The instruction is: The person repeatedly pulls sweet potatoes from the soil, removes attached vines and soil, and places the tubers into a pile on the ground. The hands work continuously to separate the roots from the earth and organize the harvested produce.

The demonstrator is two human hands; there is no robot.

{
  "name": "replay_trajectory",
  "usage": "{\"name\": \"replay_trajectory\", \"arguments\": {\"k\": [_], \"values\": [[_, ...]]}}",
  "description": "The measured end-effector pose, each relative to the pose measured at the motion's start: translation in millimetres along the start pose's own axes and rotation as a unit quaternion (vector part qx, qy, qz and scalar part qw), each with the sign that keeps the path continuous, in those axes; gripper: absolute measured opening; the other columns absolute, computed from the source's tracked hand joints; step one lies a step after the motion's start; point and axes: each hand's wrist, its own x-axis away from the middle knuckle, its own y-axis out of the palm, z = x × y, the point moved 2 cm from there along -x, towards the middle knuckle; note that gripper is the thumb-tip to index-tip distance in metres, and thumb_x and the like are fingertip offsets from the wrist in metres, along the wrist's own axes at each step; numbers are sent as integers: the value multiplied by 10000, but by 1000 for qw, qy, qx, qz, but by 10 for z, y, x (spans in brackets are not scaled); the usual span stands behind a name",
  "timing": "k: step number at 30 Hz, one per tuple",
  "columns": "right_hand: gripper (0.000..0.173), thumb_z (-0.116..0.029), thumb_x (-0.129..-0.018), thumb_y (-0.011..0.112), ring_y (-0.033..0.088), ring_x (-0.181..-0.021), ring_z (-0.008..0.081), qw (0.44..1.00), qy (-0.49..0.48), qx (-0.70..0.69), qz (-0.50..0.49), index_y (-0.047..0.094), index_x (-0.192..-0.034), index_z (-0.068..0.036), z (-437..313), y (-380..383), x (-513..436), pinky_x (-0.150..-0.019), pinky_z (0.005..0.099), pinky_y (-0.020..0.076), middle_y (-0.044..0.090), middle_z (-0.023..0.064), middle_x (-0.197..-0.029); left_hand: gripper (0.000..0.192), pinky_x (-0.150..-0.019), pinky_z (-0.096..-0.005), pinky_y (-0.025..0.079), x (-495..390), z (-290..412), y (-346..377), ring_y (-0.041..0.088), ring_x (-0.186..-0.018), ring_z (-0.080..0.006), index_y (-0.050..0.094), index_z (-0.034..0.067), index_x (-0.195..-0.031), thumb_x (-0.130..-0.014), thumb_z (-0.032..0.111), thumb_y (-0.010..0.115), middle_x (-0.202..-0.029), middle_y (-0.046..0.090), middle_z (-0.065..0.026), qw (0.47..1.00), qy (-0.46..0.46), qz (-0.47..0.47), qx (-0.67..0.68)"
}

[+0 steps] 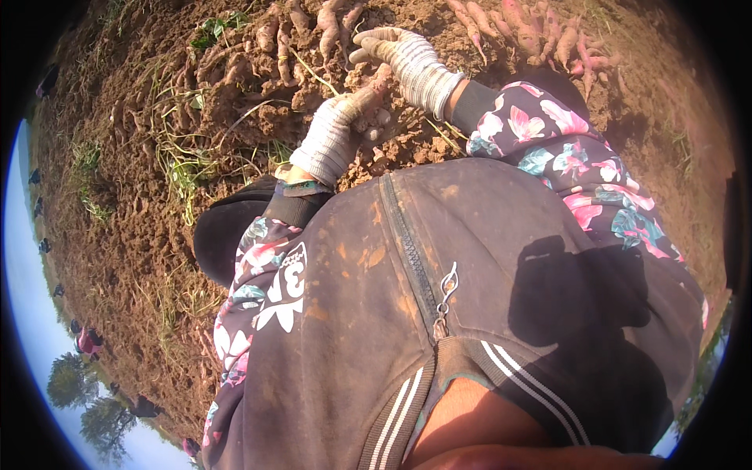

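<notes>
My left hand (pixel 341 123), in a soiled whitish knit glove, is closed around a dirt-covered sweet potato (pixel 379 82); its tip points up towards my other hand. Up and to the right of it, my right hand (pixel 390 53) wears a similar striped glove, its fingers bent and a little apart, with nothing plainly held. A thin root or stem shows near its fingertips. Just beyond the hands lie soil-caked sweet potatoes (pixel 328 26) on loose brown soil. A pinker heap of sweet potatoes (pixel 529 29) lies at the upper right.
More sweet potatoes (pixel 226 64) and dry vines (pixel 176 141) lie at the left. Green leaves (pixel 214 29) stick up at the top. My dark boots or knees partly show beside my sleeves. Several people, one in a pink top (pixel 88 341), are far off at the field's left edge.
</notes>
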Motion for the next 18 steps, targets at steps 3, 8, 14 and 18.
{"name": "replay_trajectory", "arguments": {"k": [3,8,14,18], "values": [[164,-209,-978,687,605,-527,140,998,-39,54,10,715,-1052,-66,-172,174,26,-512,327,529,754,105,-830,343,-535,-251,463,110,95,146,592,-609,-119,691,51,-1031,-983,389,665,-821,688,-30,997,12,6,80],[215,-249,-978,680,654,-582,154,980,-37,192,37,708,-1076,-59,-198,153,-21,-549,338,544,738,100,-785,288,-558,-287,491,36,116,73,614,-614,-158,648,23,-1085,-955,272,711,-894,710,-88,991,-12,-38,-129],[209,-250,-975,680,703,-690,196,959,24,263,100,705,-1085,-74,-144,25,-216,-632,409,571,750,113,-825,432,-707,-339,558,-75,-30,132,682,-816,-230,548,-30,-1134,-838,165,794,-959,694,-172,797,159,102,-573],[128,-170,-961,711,664,-641,254,991,50,71,98,689,-1031,-65,-176,-22,-216,-600,429,582,678,99,-791,435,-704,-327,563,-14,-8,95,687,-856,-197,564,-3,-1229,-915,236,748,-992,699,-136,949,98,9,-300]]}}
